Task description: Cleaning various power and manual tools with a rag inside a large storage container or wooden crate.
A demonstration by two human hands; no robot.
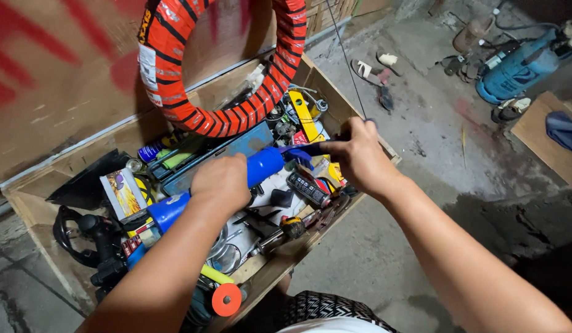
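Blue cylinder tool (pixel 261 165), looks like a pump or grease-gun body, sits mid-frame over the open wooden crate (pixel 36 213). Long axis runs lower left to upper right, from the blue end near (pixel 168 209) up to the narrow dark-blue tip at centre right. Left hand (pixel 221 183) is wrapped around the barrel's middle, fingers closed on it, so the barrel shows on both sides of the fist. Right hand (pixel 358 155) is at the upper-right end, fingers pinched together on the tip piece; exact contact is hidden behind the knuckles. Both hands are on the same axis, left on the body, right nearer the nozzle end. A thin black cord (pixel 344 55) runs from the right hand toward top centre. Below the tool: loose hand tools in the crate; an orange-and-black wrapped tyre (pixel 175 74) leans at upper left. Blue tank (pixel 520 68) sits at far upper right, well apart.
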